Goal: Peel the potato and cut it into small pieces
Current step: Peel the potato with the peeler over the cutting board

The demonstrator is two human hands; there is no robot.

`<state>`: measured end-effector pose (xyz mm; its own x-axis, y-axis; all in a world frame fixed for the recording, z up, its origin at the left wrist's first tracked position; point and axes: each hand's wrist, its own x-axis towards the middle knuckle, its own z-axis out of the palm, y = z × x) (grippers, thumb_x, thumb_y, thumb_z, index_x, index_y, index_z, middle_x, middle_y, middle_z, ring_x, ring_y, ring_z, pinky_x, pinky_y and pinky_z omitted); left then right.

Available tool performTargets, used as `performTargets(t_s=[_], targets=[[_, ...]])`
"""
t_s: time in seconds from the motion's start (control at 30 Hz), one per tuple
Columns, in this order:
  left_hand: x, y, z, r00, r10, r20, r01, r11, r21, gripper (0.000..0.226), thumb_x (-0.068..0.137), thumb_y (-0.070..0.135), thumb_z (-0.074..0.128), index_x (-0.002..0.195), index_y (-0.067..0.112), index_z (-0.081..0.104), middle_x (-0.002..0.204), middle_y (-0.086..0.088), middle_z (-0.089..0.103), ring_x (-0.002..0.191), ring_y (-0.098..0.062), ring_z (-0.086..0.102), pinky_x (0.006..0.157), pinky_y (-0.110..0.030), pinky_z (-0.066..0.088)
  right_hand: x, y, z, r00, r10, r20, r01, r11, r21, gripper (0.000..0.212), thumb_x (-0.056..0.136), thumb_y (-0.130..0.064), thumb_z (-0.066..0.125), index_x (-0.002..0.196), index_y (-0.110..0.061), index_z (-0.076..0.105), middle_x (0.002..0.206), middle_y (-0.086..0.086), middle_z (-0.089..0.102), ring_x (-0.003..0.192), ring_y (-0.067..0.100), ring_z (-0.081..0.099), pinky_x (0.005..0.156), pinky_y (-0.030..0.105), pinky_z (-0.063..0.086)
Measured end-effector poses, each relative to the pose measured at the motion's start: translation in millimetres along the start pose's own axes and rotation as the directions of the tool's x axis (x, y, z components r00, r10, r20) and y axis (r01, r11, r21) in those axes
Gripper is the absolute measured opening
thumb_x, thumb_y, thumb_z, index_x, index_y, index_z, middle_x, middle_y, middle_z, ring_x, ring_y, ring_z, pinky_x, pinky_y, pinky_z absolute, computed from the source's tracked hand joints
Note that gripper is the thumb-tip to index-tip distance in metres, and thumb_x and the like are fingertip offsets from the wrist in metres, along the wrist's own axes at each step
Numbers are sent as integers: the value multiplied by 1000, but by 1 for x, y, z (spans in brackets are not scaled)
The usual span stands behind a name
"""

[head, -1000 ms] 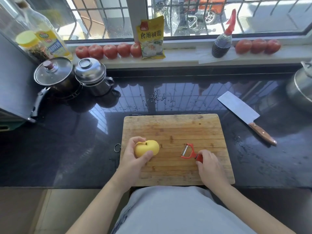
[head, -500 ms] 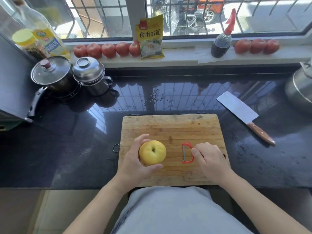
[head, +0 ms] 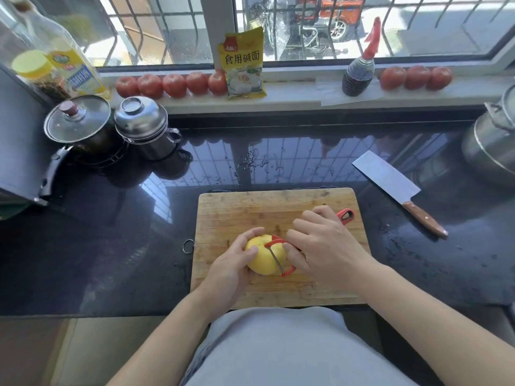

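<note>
Potato held for peeling near the cutting board's front edge.

The potato (head: 264, 256) is gripped by the left hand (head: 231, 270) over the cutting board (head: 250, 210); the peeler (head: 278, 256), clamped in the right hand (head: 323, 246), is laid against it. The potato is judged firm, rounded and likely slippery, best held at its ends.

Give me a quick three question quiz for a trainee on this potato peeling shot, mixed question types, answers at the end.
1. True or false: the cleaver lies on the cutting board.
2. Which hand holds the peeler? A. left B. right
3. Fill in: the peeler's blade rests against the ____.

Key:
1. False; it lies on the counter, right of the board.
2. B; the right hand grips it, while the left hand holds the potato.
3. potato
</note>
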<state>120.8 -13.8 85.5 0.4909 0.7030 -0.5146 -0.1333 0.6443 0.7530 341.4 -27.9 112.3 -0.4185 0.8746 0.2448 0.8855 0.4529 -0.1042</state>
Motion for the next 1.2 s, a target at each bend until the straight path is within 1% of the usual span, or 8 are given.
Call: performTargets(t_s=[0.13, 0.23, 0.43, 0.63, 0.77, 0.93, 1.07, 1.2], targets=[[0, -9, -4, 998, 57, -30, -54, 993, 102, 57, 93, 36, 73, 146, 30, 52, 137, -9, 63, 120, -28, 65, 108, -49, 51, 4, -4, -2, 1000, 1, -27, -2, 999, -37, 37, 102, -35, 43, 74, -20, 61, 72, -6, 56, 72, 20, 46, 86, 39, 41], [0, -13, -5, 995, 93, -41, -84, 980, 181, 68, 84, 49, 81, 144, 33, 54, 134, -5, 65, 122, -27, 64, 107, -49, 52, 3, -8, 2, 999, 5, -53, -7, 999, -47, 38, 103, -35, 43, 72, -19, 60, 70, -5, 56, 71, 21, 47, 83, 40, 41], [0, -10, -2, 990, 140, -37, -127, 961, 244, 52, 90, 32, 73, 139, 26, 57, 129, -6, 67, 113, -20, 68, 95, -38, 58, -3, -3, 12, 995, 35, -89, -39, 998, -50, 38, 102, -33, 46, 69, -18, 59, 68, -4, 56, 70, 21, 45, 74, 40, 40], [6, -17, -7, 990, 127, -54, -108, 955, 277, 43, 95, 30, 71, 137, 27, 60, 128, -6, 68, 114, -24, 68, 95, -41, 58, -7, 4, 29, 994, 35, -106, -38, 999, -30, 36, 101, -30, 49, 69, -17, 59, 68, -4, 56, 70, 20, 45, 74, 38, 38], [9, -23, -12, 988, 120, -94, -82, 938, 337, 44, 89, 29, 65, 133, 29, 63, 129, -6, 65, 105, -11, 65, 88, -31, 56, -8, 21, 56, 991, 131, -37, -134, 986, -101, 37, 100, -31, 49, 67, -17, 60, 66, -4, 58, 69, 21, 47, 74, 39, 38], [7, -33, -19, 982, 17, -188, 0, 996, 86, 45, 87, 22, 64, 132, 23, 59, 128, -11, 64, 101, -21, 65, 78, -36, 57, -6, 39, 70, 942, 291, 165, -249, 940, -235, 41, 102, -35, 37, 77, -18, 65, 77, -2, 66, 77, 24, 54, 81, 43, 41], [6, -31, -19, 976, -52, -212, 24, 991, -131, 40, 92, 20, 59, 132, 15, 61, 126, -14, 65, 101, -27, 63, 74, -34, 53, -5, 40, 65, 879, 446, 168, -389, 875, -287, 36, 104, -33, 40, 81, -21, 65, 81, -2, 66, 81, 25, 55, 81, 43, 41], [5, -25, -11, 967, -76, -242, 17, 971, -239, 39, 101, 34, 56, 138, 22, 61, 117, -8, 68, 93, -23, 62, 70, -33, 46, -9, 40, 61, 846, 481, 229, -463, 877, -130, 38, 105, -34, 31, 72, -23, 49, 72, -9, 54, 71, 21, 53, 81, 42, 41]])
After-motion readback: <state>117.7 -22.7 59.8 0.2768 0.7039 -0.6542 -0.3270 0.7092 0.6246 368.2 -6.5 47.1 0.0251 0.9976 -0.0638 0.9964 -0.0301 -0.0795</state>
